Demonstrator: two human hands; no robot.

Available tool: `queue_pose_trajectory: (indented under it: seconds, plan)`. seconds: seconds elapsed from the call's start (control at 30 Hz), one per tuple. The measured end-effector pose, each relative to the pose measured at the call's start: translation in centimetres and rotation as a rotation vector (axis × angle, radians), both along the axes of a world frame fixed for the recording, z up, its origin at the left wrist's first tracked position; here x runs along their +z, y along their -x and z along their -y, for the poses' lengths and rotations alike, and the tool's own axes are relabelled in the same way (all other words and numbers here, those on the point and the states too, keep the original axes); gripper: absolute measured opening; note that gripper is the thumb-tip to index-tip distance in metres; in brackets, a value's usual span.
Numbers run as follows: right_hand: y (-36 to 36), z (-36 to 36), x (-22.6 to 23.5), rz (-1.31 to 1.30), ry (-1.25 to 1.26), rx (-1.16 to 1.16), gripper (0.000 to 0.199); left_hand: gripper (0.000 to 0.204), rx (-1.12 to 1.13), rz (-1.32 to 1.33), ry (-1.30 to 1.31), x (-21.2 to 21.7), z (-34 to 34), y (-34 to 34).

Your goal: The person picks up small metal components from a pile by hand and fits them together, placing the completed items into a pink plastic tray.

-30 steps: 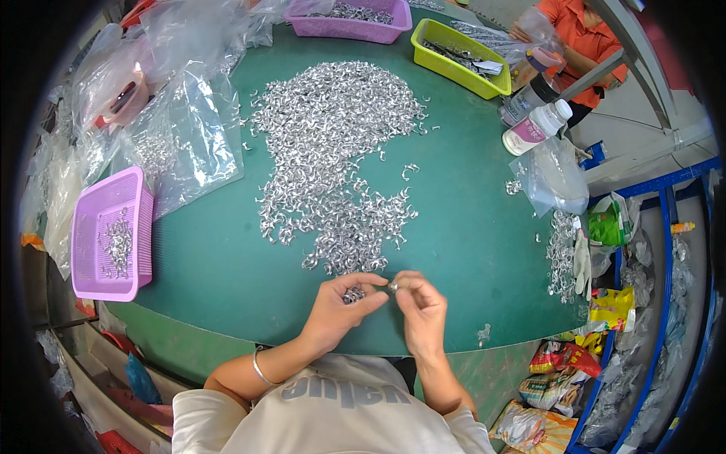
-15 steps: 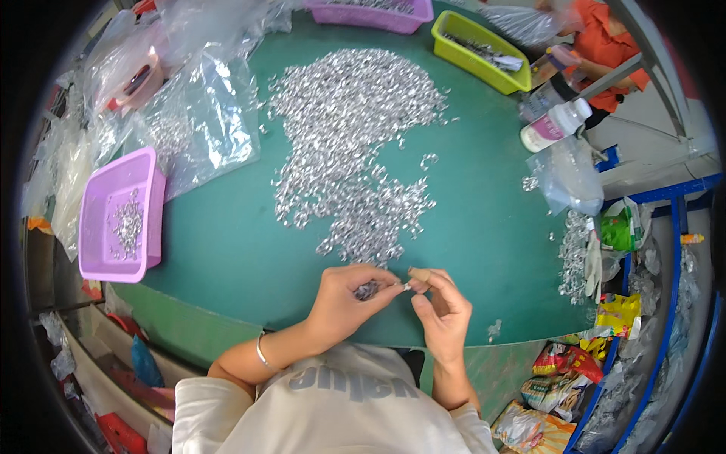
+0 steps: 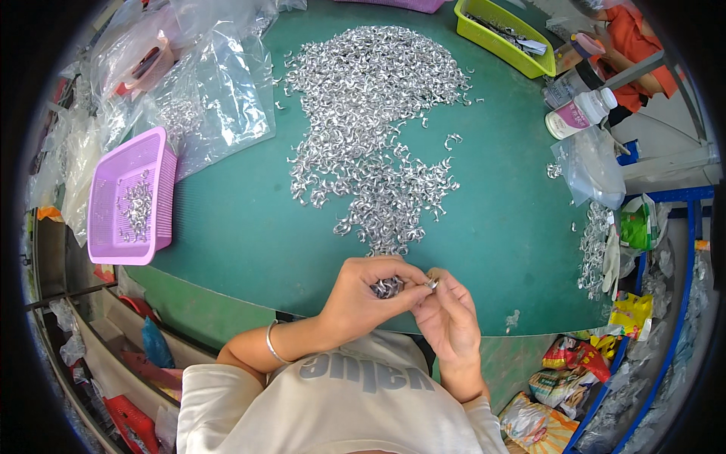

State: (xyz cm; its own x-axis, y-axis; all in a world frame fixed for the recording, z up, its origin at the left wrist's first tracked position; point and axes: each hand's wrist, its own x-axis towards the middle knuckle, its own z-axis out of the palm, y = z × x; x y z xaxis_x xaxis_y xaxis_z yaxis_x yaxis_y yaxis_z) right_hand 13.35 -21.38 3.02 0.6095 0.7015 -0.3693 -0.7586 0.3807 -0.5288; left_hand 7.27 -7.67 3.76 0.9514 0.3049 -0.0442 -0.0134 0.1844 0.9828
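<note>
Two hands meet at near bench [image 3: 242,234] edge: left hand [image 3: 361,296] cupped round small clump of metal clips [image 3: 387,286], right hand [image 3: 448,318] fingers pinched on one clip [image 3: 432,284], prob. Purple basket [image 3: 155,227] w/ few clips; green tray [image 3: 495,36] holds metal bits.

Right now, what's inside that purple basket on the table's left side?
A small scatter of silvery metal pieces lies on the purple basket's floor. Its near wall hides nothing much; the rest looks bare.
</note>
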Motion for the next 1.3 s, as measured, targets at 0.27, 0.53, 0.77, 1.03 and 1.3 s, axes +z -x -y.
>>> queue_pose_trajectory:
  seconds: [0.27,0.53,0.77,1.03,1.3]
  plan:
    - [0.4,0.0,0.3,-0.043,0.01,-0.01,0.016,0.005,-0.046,-0.108,0.268,0.4,-0.1,-0.1]
    - [0.9,0.2,-0.9,0.622,0.358,0.033,0.009,0.01,-0.168,-0.366,0.873,-1.4,-1.1,0.5]
    - [-4.8,-0.7,-2.7,1.601,0.947,-0.077,0.024,0.016,-0.187,-0.239,0.969,-3.2,-1.9,1.4]
    - [-5.1,-1.1,-4.3,1.768,1.132,0.083,0.017,0.029,-0.152,-0.395,0.872,-4.1,-1.6,1.4]
    - [-4.4,0.2,-3.8,0.711,0.731,0.025,0.009,0.019,-0.074,-0.338,0.508,-3.6,-0.7,0.5]
